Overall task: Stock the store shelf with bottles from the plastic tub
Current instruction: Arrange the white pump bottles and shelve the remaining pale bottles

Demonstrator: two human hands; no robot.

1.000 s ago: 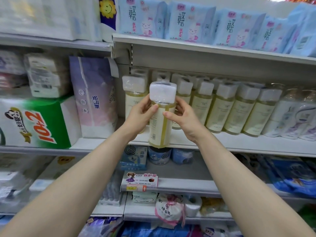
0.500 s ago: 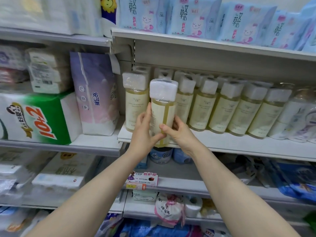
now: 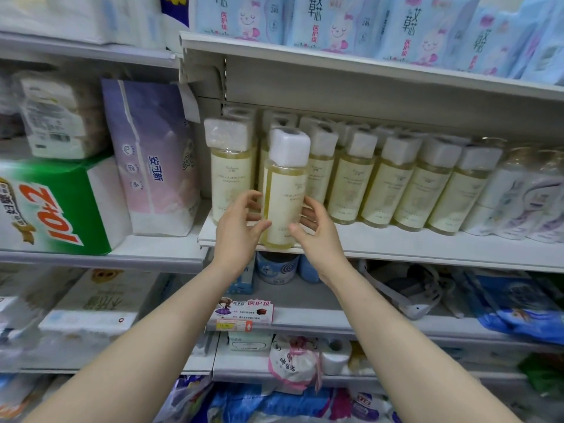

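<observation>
Bottles [image 3: 406, 184] with white caps and pale yellow liquid line the shelf [image 3: 396, 250] in a front row, with more caps showing behind. The stocking looks well along, though the plastic tub is out of view and I cannot tell how many are left in it. One more bottle [image 3: 282, 193] stands upright at the very front lip of the shelf, ahead of the row and overlapping the first two; whether its base is fully down I cannot tell. The left hand [image 3: 238, 227] curls its fingers round the lower left side with the thumb across the front, and the right hand [image 3: 317, 230] clasps the lower right side the same way. By my judgement this one needs sliding back into line. Room is tight: neighbours crowd behind, the upper shelf [image 3: 366, 74] sits close above the caps, and the front edge leaves little margin against tipping off.
</observation>
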